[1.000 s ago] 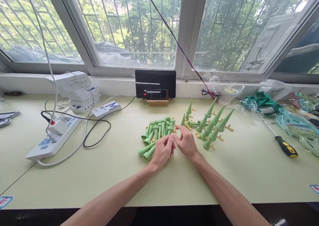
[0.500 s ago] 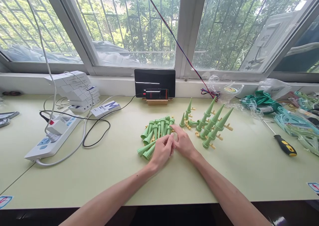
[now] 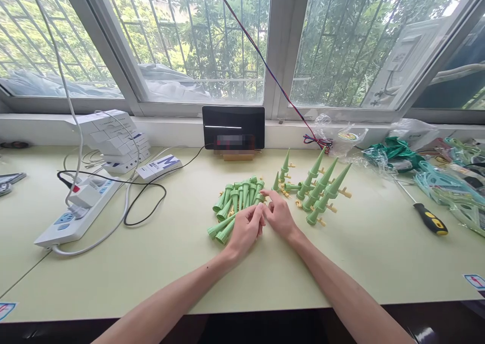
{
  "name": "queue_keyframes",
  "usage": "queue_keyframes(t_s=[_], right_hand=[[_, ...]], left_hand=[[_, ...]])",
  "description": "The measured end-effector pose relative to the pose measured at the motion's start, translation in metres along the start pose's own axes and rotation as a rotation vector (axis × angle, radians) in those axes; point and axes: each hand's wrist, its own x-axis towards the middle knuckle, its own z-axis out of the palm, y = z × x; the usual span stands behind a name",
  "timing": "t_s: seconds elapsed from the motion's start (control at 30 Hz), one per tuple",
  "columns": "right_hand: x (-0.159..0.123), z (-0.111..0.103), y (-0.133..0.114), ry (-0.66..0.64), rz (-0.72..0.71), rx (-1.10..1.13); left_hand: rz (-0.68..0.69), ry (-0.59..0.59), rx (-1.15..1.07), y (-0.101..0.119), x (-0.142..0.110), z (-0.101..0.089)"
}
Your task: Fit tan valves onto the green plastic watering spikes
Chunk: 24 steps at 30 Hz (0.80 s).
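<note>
My left hand (image 3: 245,231) is closed in a pinch in front of the pile of green plastic cones (image 3: 235,195). Against its fingertips rests my right hand (image 3: 281,216), thumb and fingers curled in, index finger bent toward the pile. Whatever lies between the fingers is hidden. Two loose green cones (image 3: 222,230) lie just left of my left hand. To the right of my right hand stand several green spikes with yellow valves (image 3: 320,192), which look like plant watering spikes, points up. A few small yellow valves (image 3: 287,194) lie beside them.
A black tablet (image 3: 234,121) leans at the window. On the left are a power strip (image 3: 78,210), white boxes (image 3: 113,137) and looping cables. A screwdriver (image 3: 430,218) and bagged teal items (image 3: 435,182) lie to the right.
The view has shifted very slightly, so the table's things sit a little further left. My hands stay together in almost the same place.
</note>
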Motion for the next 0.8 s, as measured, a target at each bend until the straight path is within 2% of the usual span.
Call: queue_keyframes(t_s=[0.43,0.8], right_hand=[[0.001,-0.004,-0.004,0.144,-0.025,0.038],[-0.002,-0.010,-0.016,0.230,-0.114,0.047]], left_hand=[[0.013,0.038,0.011,0.004,0.002,-0.002],[0.082,0.221,0.041,0.007,0.004,-0.006]])
